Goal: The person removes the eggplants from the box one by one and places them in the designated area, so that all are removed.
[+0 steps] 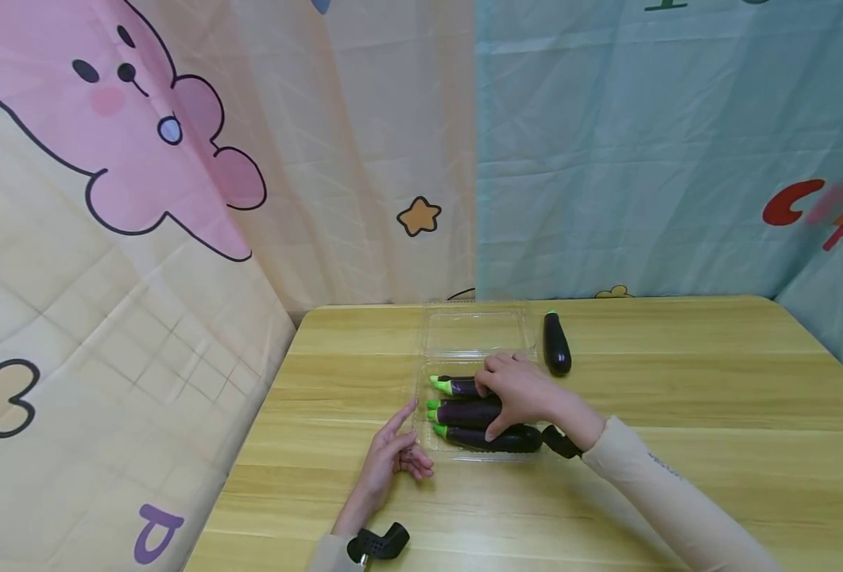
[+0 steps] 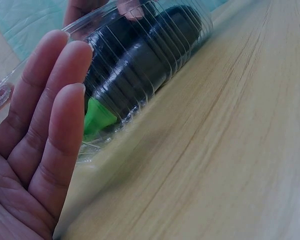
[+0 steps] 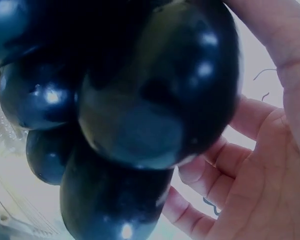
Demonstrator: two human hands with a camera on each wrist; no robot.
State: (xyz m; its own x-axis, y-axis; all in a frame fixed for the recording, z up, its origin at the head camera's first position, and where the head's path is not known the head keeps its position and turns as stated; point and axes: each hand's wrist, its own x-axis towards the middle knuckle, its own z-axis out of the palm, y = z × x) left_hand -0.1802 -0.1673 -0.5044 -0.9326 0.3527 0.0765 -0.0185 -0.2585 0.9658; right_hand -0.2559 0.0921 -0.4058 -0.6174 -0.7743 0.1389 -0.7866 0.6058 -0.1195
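Several dark purple eggplants [image 1: 496, 439] with bright green stem ends lie in a clear plastic clamshell box [image 1: 421, 445], stems pointing left. My right hand [image 1: 524, 389] comes from the right over the pile, thumb toward me and fingers on the far side. In the right wrist view its fingers [image 3: 230, 160] curl round the fat end of one eggplant [image 3: 160, 90], which sits against others. Along the box's left side is my left hand [image 1: 388, 459], its fingers extended; in the left wrist view the fingertips reach the ribbed clear wall [image 2: 145, 75]. The hand hides part of the pile.
The box's clear lid [image 1: 478, 330] is folded back flat toward the curtain. One loose eggplant [image 1: 556, 345] lies on the wooden table [image 1: 678, 381], right of the lid. Printed curtains [image 1: 607, 159] hang behind the table's far edge.
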